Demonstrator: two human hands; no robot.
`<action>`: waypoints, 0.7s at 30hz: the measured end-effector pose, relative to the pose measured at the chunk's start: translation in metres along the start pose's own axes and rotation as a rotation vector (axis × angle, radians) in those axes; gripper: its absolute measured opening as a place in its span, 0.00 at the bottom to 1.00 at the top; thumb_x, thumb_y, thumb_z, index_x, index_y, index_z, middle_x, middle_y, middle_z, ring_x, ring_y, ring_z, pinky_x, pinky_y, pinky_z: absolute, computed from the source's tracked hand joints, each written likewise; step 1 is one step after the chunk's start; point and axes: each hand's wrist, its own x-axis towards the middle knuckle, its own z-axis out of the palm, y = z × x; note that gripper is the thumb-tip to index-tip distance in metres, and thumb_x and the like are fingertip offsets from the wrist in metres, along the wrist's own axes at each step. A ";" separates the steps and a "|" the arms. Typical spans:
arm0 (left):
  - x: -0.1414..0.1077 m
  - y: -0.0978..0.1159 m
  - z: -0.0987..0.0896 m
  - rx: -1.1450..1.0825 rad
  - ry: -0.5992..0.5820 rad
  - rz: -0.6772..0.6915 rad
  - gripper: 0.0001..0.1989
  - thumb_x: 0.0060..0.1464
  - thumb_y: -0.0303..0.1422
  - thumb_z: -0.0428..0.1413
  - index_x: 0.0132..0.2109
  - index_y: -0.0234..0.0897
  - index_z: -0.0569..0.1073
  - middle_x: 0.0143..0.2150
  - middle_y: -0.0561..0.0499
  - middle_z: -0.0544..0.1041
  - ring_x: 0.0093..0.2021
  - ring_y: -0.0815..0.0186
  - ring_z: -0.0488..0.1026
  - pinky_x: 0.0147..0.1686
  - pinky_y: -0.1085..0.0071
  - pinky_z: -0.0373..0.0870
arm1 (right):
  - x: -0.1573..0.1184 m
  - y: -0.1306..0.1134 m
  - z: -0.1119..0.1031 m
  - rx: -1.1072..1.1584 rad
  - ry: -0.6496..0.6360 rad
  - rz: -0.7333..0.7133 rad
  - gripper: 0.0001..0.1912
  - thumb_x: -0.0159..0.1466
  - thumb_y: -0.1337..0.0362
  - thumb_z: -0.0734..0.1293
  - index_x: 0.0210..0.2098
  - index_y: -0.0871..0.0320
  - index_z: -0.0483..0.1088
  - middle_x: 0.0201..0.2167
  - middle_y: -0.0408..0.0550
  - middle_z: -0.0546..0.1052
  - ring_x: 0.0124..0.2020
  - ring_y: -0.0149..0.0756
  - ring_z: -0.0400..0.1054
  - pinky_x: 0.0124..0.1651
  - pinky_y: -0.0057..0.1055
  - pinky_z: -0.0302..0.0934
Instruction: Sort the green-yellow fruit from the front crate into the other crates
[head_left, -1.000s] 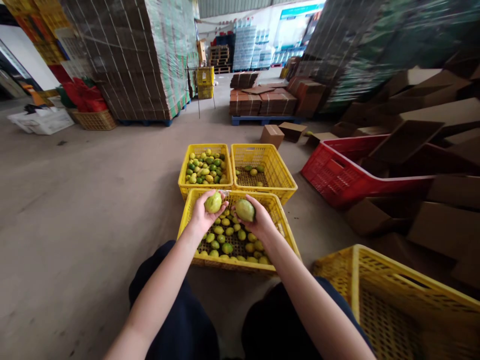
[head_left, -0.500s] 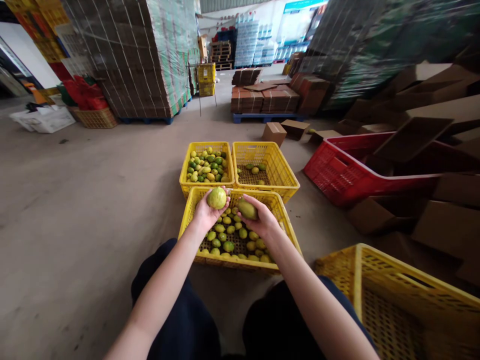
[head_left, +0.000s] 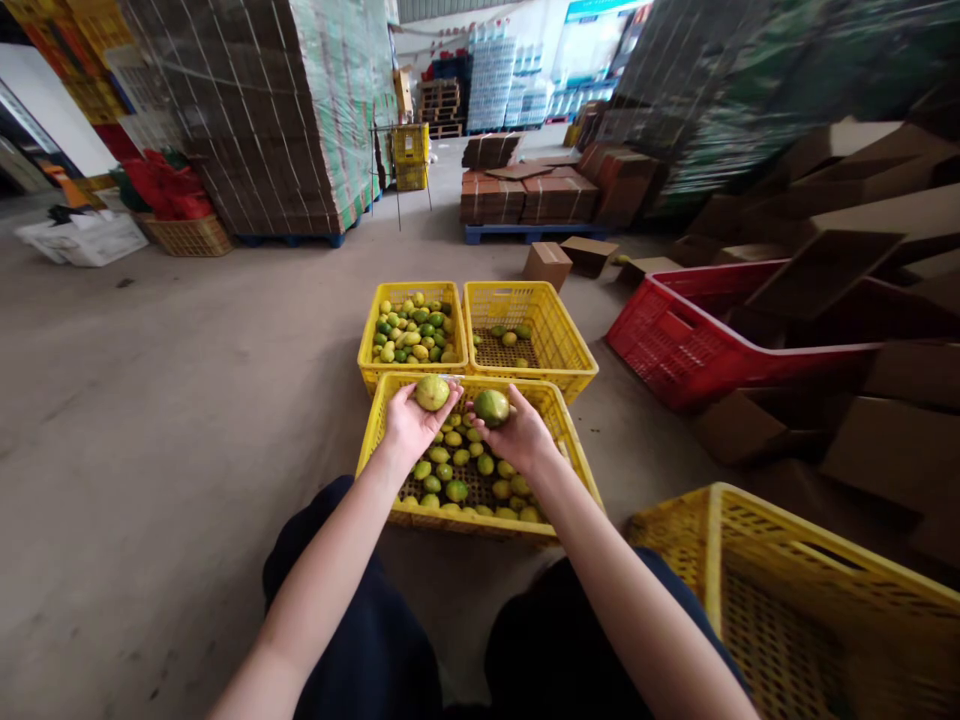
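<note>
My left hand (head_left: 414, 422) cradles a yellow-green lemon (head_left: 432, 393) on upturned fingers. In my right hand (head_left: 520, 436) rests a greener lemon (head_left: 492, 408), its palm turned up. Both hands are above the front yellow crate (head_left: 574, 455), whose slatted floor carries many loose green and yellow lemons (head_left: 457, 491). Behind it, the back left yellow crate (head_left: 365, 352) is well filled with mixed green and yellow lemons. The back right yellow crate (head_left: 564, 335) contains only several lemons on its floor.
A yellow crate (head_left: 716, 560) stands near my right knee. Beyond it are a red crate (head_left: 667, 350) and piled cardboard boxes (head_left: 885, 440). Flattened cartons (head_left: 559, 198) lie on a blue pallet (head_left: 502, 236) farther back. A wrapped carton stack (head_left: 247, 120) rises at the back left.
My right hand has turned palm up and opened somewhat, and its lemon has rolled to show a greener side. The lemon in my left hand has turned and shifted slightly.
</note>
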 end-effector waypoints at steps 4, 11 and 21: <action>0.001 -0.001 0.002 -0.008 0.032 -0.062 0.19 0.62 0.33 0.43 0.53 0.25 0.69 0.40 0.35 0.77 0.47 0.55 0.76 0.32 0.73 0.79 | 0.001 0.001 0.003 0.086 0.099 -0.002 0.12 0.66 0.58 0.60 0.35 0.59 0.70 0.24 0.49 0.76 0.28 0.35 0.73 0.28 0.27 0.72; 0.002 -0.002 0.000 0.004 0.044 -0.050 0.18 0.63 0.33 0.42 0.51 0.27 0.70 0.39 0.37 0.77 0.43 0.58 0.78 0.30 0.74 0.78 | -0.003 -0.001 0.009 0.115 0.123 -0.005 0.12 0.65 0.57 0.62 0.37 0.60 0.70 0.25 0.50 0.77 0.31 0.37 0.76 0.27 0.25 0.73; 0.000 -0.001 0.001 -0.035 0.049 -0.030 0.18 0.63 0.33 0.41 0.45 0.26 0.71 0.36 0.37 0.75 0.38 0.61 0.77 0.30 0.74 0.77 | -0.011 -0.003 0.019 0.145 0.172 0.016 0.13 0.67 0.58 0.59 0.41 0.61 0.69 0.25 0.51 0.77 0.30 0.38 0.76 0.24 0.27 0.73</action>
